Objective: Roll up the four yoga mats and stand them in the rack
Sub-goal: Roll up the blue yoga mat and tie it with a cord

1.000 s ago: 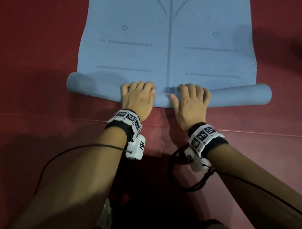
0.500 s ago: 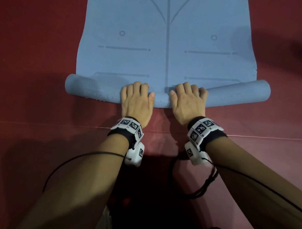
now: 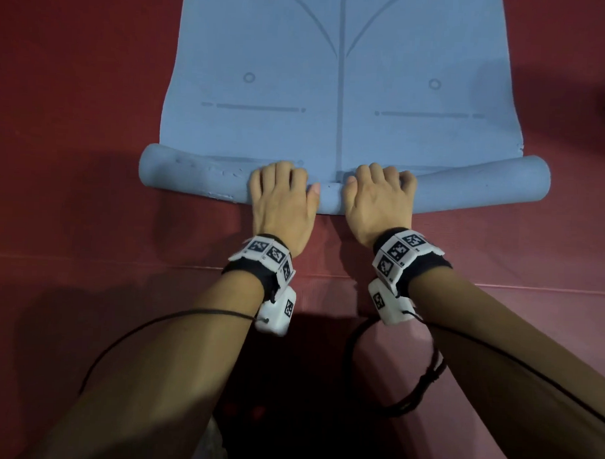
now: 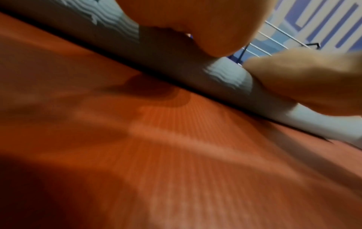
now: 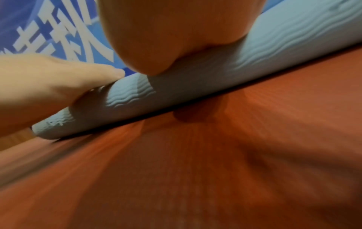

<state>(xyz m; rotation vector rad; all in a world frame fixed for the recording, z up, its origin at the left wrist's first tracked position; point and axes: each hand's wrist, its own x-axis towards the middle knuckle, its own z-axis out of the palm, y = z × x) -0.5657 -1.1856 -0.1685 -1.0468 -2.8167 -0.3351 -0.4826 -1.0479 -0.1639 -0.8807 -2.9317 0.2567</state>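
Note:
A blue yoga mat (image 3: 340, 76) with printed guide lines lies flat on the red floor and stretches away from me. Its near end is wound into a roll (image 3: 193, 177) lying crosswise. My left hand (image 3: 281, 194) and right hand (image 3: 381, 197) sit side by side at the roll's middle, fingers curled over its top and thumbs on its near side. The left wrist view shows the roll (image 4: 225, 74) under my left palm (image 4: 186, 23). In the right wrist view my right palm (image 5: 176, 31) presses on the roll (image 5: 284, 38), with the left hand (image 5: 49, 85) beside it.
Red floor matting (image 3: 75, 118) surrounds the blue mat, with a seam (image 3: 121, 262) crossing under my wrists. Black cables (image 3: 408, 387) hang from the wrist cameras. Thin white bars (image 4: 274, 35) and a blue-and-white patterned wall (image 5: 49, 31) show far off.
Both hands have pushed the roll away from me. More of the flat mat is wound in, and the lowest printed line is now at the roll's edge.

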